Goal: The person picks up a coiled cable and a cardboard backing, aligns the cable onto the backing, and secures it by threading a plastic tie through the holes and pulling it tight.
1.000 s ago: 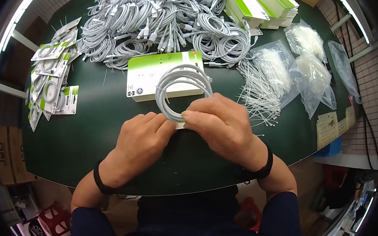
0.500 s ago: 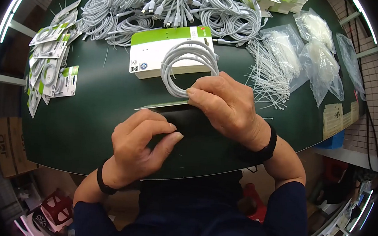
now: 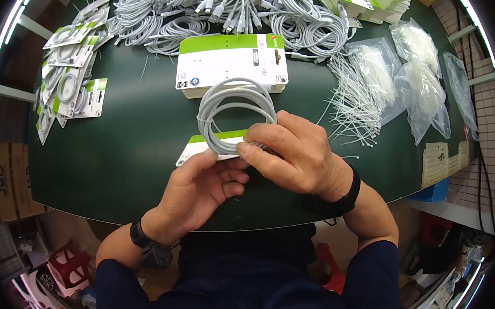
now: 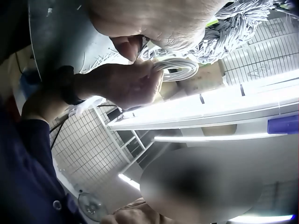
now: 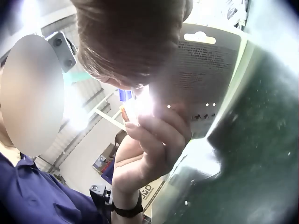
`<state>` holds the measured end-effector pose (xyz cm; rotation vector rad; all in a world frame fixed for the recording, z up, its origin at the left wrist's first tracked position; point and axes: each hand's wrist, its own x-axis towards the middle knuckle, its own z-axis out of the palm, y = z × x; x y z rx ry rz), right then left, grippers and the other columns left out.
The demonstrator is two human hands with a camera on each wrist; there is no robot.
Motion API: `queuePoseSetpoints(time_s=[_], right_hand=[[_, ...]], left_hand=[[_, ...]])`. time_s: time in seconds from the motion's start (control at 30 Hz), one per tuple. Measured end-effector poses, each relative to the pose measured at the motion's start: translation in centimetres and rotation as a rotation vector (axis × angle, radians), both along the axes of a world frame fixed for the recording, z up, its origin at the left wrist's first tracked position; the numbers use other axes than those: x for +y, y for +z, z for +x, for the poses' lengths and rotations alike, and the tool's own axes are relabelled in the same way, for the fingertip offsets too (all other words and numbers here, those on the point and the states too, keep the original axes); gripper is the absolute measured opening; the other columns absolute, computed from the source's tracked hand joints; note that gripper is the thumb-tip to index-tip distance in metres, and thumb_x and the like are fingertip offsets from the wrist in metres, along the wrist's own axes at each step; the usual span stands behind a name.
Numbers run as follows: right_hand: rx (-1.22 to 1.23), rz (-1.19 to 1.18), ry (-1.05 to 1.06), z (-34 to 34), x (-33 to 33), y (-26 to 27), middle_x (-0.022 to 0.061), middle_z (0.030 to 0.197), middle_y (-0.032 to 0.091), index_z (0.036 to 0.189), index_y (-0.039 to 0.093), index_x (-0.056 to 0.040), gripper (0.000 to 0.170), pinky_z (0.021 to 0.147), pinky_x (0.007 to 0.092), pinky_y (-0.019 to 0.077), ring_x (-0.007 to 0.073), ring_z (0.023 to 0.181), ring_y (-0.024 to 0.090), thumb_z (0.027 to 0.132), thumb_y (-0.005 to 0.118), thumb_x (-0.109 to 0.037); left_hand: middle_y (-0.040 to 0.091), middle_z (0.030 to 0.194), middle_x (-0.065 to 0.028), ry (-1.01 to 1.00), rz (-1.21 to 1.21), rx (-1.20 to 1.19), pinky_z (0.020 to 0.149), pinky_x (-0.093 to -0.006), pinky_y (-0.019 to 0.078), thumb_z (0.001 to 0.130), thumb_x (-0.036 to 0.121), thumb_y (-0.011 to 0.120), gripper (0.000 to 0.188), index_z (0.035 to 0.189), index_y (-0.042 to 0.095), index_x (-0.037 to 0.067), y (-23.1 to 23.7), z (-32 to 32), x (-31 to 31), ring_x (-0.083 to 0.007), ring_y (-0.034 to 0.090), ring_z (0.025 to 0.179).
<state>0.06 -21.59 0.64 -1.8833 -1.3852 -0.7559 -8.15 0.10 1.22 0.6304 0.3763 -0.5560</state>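
Note:
My right hand (image 3: 294, 152) pinches the lower right of a coiled grey charging cable (image 3: 209, 108), held up over the table. Behind and below the coil, a white and green packaging card (image 3: 192, 150) is held tilted; its printed back (image 5: 205, 70), with small holes, faces the right wrist camera. From below, my left hand (image 3: 195, 185) turns palm up, its thumb at the card's lower edge by the coil and its fingers curled beneath. In the right wrist view the left hand's fingers (image 5: 173, 133) lie against the card's back.
A stack of cards (image 3: 225, 65) lies just beyond the hands. Bundled grey cables (image 3: 183, 10) heap at the back. White cable ties (image 3: 353, 105) spread on the right beside plastic bags (image 3: 424, 93). Carded cables (image 3: 66, 88) pile up at left, and more card stacks (image 3: 381, 5) stand at back right.
The left hand drew away from the card, turned palm up, and came back to its lower edge. The card has tilted to show more of its front. The right hand kept its pinch on the coil.

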Motion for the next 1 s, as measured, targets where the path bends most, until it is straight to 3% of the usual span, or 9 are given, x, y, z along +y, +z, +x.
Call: queuePoseSetpoints(time_s=[0.1,0.17,0.27,0.47,0.67,1.0], right_hand=[[-0.005,-0.053,0.017,-0.2,0.0,0.8,0.0092,0.099,0.071,0.112,0.071,-0.005,0.039,0.051,0.031,0.0492,0.0194,0.065,0.059,0.074,0.079,-0.002],[0.127,-0.065,0.017,-0.1,-0.1,1.7,0.0056,0.099,0.072,0.108,0.074,-0.0072,0.036,0.056,0.0315,0.0486,0.0186,0.068,0.059,0.072,0.08,-0.005],[0.188,-0.084,-0.01,-0.1,-0.4,3.7,0.0021,0.098,0.073,0.105,0.076,-0.0095,0.034,0.06,0.0319,0.0473,0.0181,0.071,0.058,0.071,0.081,-0.007],[0.177,-0.097,-0.126,-1.4,0.2,6.7,-0.0027,0.098,0.075,0.104,0.078,-0.0145,0.035,0.067,0.0318,0.0418,0.0184,0.075,0.056,0.07,0.082,-0.009],[0.154,-0.049,-0.144,0.1,-0.6,5.2,-0.0018,0.099,0.076,0.104,0.079,-0.0145,0.036,0.066,0.0311,0.0442,0.0178,0.077,0.057,0.069,0.085,-0.006],[0.311,0.12,-0.078,1.4,-0.9,2.4,0.0003,0.099,0.076,0.104,0.08,-0.0142,0.038,0.067,0.0298,0.0477,0.0186,0.078,0.059,0.07,0.091,-0.003]], left_hand=[[0.07,0.113,-0.0121,0.029,-0.059,-0.016,0.078,-0.0345,0.0571,0.106,0.017,0.051,0.035,0.135,0.059,-0.002,-1.3,-0.6,0.0,-0.0216,0.069,0.097],[0.07,0.112,-0.0119,0.042,-0.09,-0.026,0.077,-0.0345,0.0562,0.105,0.014,0.051,0.034,0.134,0.059,-0.002,-1.6,-1.0,-0.1,-0.0213,0.068,0.096],[0.07,0.109,-0.0114,0.061,0.101,-0.135,0.071,-0.0335,0.0538,0.102,0.008,0.051,0.032,0.131,0.06,-0.002,0.3,-1.3,-0.4,-0.0197,0.067,0.09],[0.071,0.106,-0.0122,0.044,0.179,-0.288,0.07,-0.0326,0.0544,0.1,0.003,0.053,0.031,0.13,0.061,-0.002,2.2,0.2,-0.9,-0.0192,0.068,0.088],[0.071,0.108,-0.0129,0.065,0.253,-0.47,0.072,-0.0326,0.0562,0.099,0.003,0.057,0.031,0.129,0.062,-0.002,2.8,2.7,-1.5,-0.0194,0.068,0.088],[0.069,0.109,-0.0103,0.024,0.235,-0.499,0.072,-0.0315,0.0562,0.099,0.007,0.061,0.031,0.129,0.06,0.0,2.3,4.6,-1.8,-0.0172,0.067,0.088]])
